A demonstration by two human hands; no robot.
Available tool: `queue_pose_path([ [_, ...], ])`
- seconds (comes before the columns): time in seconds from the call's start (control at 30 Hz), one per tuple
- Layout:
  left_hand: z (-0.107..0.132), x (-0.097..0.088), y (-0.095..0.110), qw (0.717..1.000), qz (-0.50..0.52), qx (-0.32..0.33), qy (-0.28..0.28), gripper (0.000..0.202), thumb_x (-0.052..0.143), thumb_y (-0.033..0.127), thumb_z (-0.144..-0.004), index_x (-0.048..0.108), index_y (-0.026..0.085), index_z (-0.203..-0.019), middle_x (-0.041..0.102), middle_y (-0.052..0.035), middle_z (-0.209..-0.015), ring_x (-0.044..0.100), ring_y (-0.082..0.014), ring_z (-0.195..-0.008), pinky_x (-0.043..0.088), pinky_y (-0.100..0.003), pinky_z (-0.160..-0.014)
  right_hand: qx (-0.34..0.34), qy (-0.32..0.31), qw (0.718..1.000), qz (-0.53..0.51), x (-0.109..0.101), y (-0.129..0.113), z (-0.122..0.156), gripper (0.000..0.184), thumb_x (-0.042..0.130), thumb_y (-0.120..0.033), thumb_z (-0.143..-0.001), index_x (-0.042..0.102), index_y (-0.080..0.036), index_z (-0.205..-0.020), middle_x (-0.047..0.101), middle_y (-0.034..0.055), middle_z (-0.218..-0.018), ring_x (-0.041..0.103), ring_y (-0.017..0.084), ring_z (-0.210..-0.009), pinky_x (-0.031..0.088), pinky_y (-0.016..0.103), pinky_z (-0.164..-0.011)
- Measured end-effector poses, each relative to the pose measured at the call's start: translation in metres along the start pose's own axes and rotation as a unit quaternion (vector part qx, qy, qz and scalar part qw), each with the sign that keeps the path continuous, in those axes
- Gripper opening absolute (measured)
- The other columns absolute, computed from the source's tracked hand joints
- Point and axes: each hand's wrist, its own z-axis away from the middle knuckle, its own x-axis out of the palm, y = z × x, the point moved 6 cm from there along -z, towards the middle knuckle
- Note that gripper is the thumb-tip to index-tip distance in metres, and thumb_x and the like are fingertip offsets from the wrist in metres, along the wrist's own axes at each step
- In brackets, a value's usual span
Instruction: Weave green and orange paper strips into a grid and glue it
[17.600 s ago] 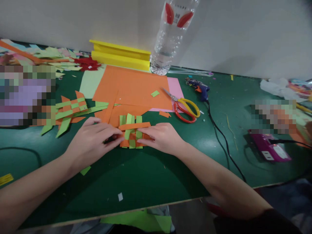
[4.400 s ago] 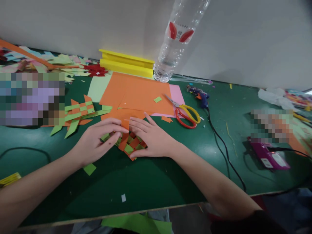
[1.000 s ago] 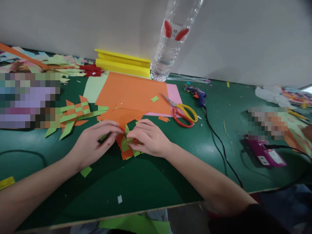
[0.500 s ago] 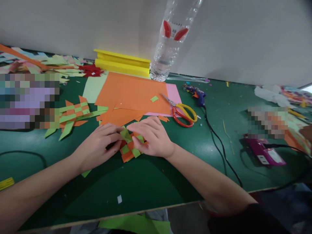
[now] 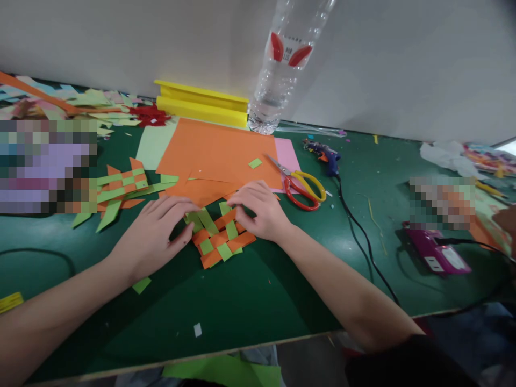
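A small woven piece of orange and green paper strips lies flat on the table between my hands. Several strip ends at its far side are loose, and one green strip stands up from the weave. At its left edge, the curled fingers of my left hand hold a green strip end. My right hand pinches strip ends at the upper right, where an orange strip meets a green one; its fingertips partly cover them. Off to the left rests another orange-and-green woven piece with pointed ends.
Behind the weave lie orange paper sheets, with scissors on their right edge. A glue gun trails a black cord. A plastic bottle stands by the wall beside a folded yellow strip. Paper scraps cover the back left.
My right hand has moved up and away, uncovering more of the weave. My left hand has shifted slightly left. The orange and green strips on the far side now sit looser and more spread.
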Motion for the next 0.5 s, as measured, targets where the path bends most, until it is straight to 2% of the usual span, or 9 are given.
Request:
queue_pose_path([
  [0.13, 0.001, 0.000, -0.001, 0.998, -0.057, 0.005, 0.004, 0.024, 0.040, 0.028, -0.097, 0.055, 0.019, -0.113, 0.068, -0.0115, -0.109, 0.063, -0.0301, -0.102, 0.046, -0.043, -0.080, -0.061, -0.039, 0.997, 0.002, 0.006, -0.013, -0.001, 0.011, 0.052, -0.021, -0.089, 0.062, -0.019, -0.087, 0.070, 0.0034, -0.079, 0.060, 0.016, -0.074, 0.045, 0.031, -0.070],
  [0.27, 0.001, -0.004, -0.004, 0.995, -0.091, 0.006, 0.027, 0.020, 0.040, 0.026, -0.096, 0.055, 0.021, -0.109, 0.072, -0.0095, -0.099, 0.067, -0.0285, -0.092, 0.045, -0.043, -0.079, -0.119, -0.091, 0.988, 0.045, 0.015, -0.029, 0.001, 0.019, 0.048, -0.025, -0.094, 0.064, -0.017, -0.087, 0.066, 0.0023, -0.073, 0.057, 0.014, -0.070, 0.042, 0.028, -0.064],
  [0.37, 0.002, -0.004, -0.006, 0.993, -0.114, 0.010, 0.025, 0.018, 0.040, 0.025, -0.097, 0.057, 0.022, -0.103, 0.074, -0.0080, -0.093, 0.068, -0.0269, -0.086, 0.045, -0.042, -0.077, -0.114, -0.103, 0.986, 0.062, 0.019, -0.031, 0.001, 0.021, 0.048, -0.024, -0.095, 0.066, -0.015, -0.089, 0.066, 0.0023, -0.073, 0.057, 0.014, -0.070, 0.040, 0.028, -0.062],
  [0.5, 0.002, -0.005, -0.003, 0.990, -0.131, 0.027, 0.033, 0.020, 0.041, 0.025, -0.097, 0.060, 0.019, -0.100, 0.075, -0.0093, -0.091, 0.070, -0.0273, -0.082, 0.046, -0.044, -0.077, -0.067, -0.086, 0.990, 0.090, 0.018, -0.022, 0.001, 0.026, 0.046, -0.027, -0.097, 0.068, -0.012, -0.094, 0.066, 0.0031, -0.071, 0.057, 0.014, -0.067, 0.038, 0.028, -0.063],
])
